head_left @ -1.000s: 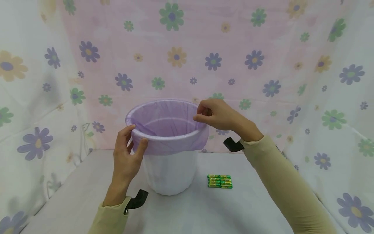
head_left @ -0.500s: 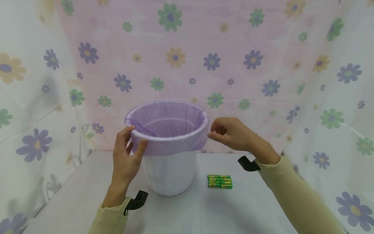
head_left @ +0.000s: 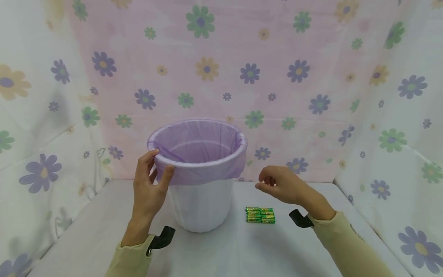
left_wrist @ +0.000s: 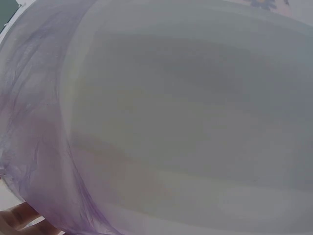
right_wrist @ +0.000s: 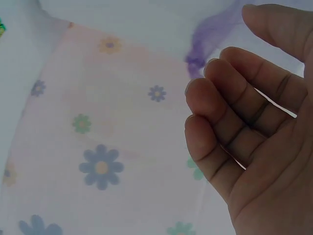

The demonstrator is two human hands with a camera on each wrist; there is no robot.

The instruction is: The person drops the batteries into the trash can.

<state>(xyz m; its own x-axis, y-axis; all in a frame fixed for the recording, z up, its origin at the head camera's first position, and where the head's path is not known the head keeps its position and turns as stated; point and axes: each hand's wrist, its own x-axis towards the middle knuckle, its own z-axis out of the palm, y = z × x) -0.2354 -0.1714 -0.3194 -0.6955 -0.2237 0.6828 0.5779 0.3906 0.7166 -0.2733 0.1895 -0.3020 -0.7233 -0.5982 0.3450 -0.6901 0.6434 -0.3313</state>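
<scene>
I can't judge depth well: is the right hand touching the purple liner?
Apart. The head view shows the right hand beside the purple liner, with flowered cloth visible in the gap between them.

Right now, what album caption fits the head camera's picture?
Left hand holds a white bin with purple liner; empty right hand hovers near green batteries.

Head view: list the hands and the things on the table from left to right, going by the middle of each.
Left hand → white bin with its purple liner → green batteries → right hand.
</scene>
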